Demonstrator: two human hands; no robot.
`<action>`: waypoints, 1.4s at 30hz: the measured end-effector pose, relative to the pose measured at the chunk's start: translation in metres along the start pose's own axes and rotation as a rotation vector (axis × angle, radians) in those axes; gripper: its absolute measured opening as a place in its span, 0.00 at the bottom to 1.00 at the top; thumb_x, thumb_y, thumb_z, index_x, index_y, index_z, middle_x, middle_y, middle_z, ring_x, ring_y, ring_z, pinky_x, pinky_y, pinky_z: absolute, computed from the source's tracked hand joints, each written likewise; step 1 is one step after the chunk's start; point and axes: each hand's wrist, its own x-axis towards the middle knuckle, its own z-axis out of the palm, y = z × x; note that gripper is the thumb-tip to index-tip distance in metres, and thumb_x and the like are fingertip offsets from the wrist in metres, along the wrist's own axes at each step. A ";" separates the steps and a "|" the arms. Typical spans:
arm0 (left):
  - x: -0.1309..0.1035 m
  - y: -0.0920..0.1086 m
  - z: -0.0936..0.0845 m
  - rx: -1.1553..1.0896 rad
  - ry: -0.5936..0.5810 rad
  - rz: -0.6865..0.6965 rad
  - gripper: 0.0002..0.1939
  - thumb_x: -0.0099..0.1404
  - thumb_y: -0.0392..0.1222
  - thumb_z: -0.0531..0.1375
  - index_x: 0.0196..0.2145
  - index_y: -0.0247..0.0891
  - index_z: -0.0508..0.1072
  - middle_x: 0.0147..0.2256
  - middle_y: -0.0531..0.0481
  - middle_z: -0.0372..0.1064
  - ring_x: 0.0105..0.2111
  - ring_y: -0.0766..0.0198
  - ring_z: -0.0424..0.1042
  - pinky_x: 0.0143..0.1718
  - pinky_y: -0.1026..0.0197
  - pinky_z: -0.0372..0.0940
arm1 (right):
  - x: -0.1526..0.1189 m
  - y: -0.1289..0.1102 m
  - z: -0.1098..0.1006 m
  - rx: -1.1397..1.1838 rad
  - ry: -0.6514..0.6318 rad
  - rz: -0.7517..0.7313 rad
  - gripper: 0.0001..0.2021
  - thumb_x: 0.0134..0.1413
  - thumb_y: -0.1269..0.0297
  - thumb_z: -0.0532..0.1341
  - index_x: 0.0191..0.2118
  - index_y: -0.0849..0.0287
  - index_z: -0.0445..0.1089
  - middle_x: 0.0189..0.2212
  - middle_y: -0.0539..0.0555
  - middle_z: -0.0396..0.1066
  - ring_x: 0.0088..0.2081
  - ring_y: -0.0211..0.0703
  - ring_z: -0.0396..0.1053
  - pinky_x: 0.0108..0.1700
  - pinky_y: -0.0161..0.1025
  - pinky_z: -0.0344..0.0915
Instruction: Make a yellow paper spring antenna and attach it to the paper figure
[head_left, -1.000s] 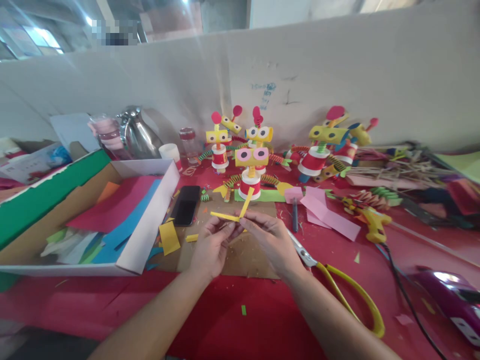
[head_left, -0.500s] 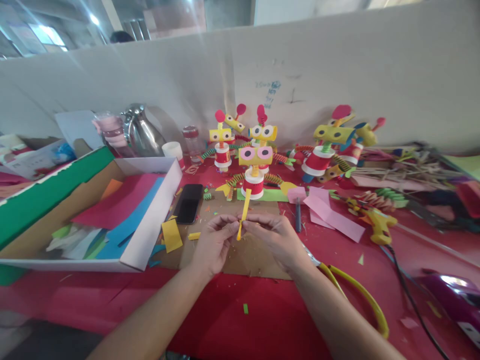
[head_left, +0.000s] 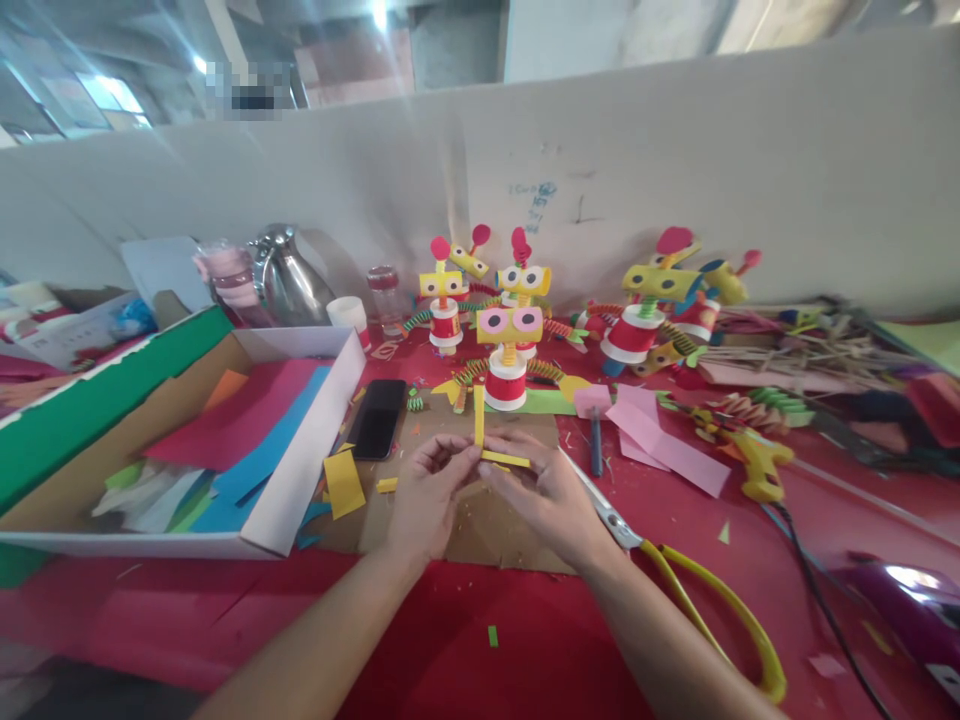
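Over a brown cardboard sheet (head_left: 472, 540), my two hands hold a narrow yellow paper strip (head_left: 479, 412). One arm of the strip points up and another runs rightward, meeting at a corner between my fingers. My left hand (head_left: 429, 492) pinches that corner between thumb and fingertip. Closed on the rightward arm is my right hand (head_left: 546, 497), its fingers above and thumb below. Just behind stands a paper-cup robot figure (head_left: 506, 387) with pink eyes and spring-folded arms. Scissors with yellow handles (head_left: 626, 530) lie beside my right wrist.
At left sits a white box (head_left: 300, 440) of coloured paper, with a black phone (head_left: 379, 420) beside it. More cup figures (head_left: 634, 335) line the white partition. Pink paper (head_left: 664, 445), a marker (head_left: 596, 440) and a yellow glue gun (head_left: 761, 460) with a cord lie at right.
The yellow strip was one upright, slanted piece with its lower end hanging down. It now forms a corner, with one arm turned right. My right fingers have spread along that arm.
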 end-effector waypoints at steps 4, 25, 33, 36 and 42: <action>0.001 -0.003 -0.002 -0.071 -0.034 -0.008 0.05 0.52 0.35 0.66 0.27 0.35 0.73 0.28 0.54 0.71 0.30 0.72 0.71 0.37 0.67 0.67 | 0.000 0.009 0.004 0.051 0.073 0.024 0.11 0.57 0.65 0.58 0.43 0.51 0.76 0.40 0.54 0.74 0.43 0.45 0.70 0.46 0.42 0.67; 0.006 0.002 -0.014 -0.324 -0.094 -0.400 0.11 0.48 0.30 0.68 0.30 0.36 0.72 0.23 0.57 0.69 0.24 0.72 0.71 0.32 0.68 0.69 | 0.002 0.010 0.001 -0.219 0.126 -0.107 0.07 0.51 0.70 0.63 0.35 0.53 0.77 0.34 0.54 0.75 0.38 0.47 0.71 0.43 0.43 0.67; 0.005 0.005 -0.015 -0.330 -0.258 -0.429 0.10 0.51 0.30 0.67 0.32 0.35 0.72 0.28 0.54 0.70 0.26 0.73 0.70 0.36 0.67 0.69 | -0.002 0.008 0.001 -0.255 0.095 -0.292 0.10 0.57 0.69 0.58 0.35 0.51 0.77 0.35 0.54 0.75 0.38 0.46 0.70 0.42 0.42 0.66; 0.006 0.008 -0.015 -0.279 -0.282 -0.402 0.13 0.48 0.29 0.68 0.32 0.35 0.73 0.29 0.53 0.71 0.26 0.73 0.70 0.35 0.68 0.68 | -0.001 0.006 0.001 -0.240 0.062 -0.283 0.09 0.58 0.67 0.58 0.35 0.51 0.77 0.34 0.54 0.76 0.38 0.47 0.70 0.41 0.43 0.66; 0.007 0.003 -0.014 -0.287 -0.166 -0.313 0.12 0.48 0.31 0.68 0.30 0.35 0.72 0.27 0.56 0.69 0.25 0.74 0.69 0.28 0.72 0.66 | 0.001 0.010 0.000 -0.165 0.045 -0.217 0.05 0.55 0.65 0.61 0.36 0.50 0.75 0.40 0.53 0.74 0.44 0.47 0.70 0.47 0.45 0.65</action>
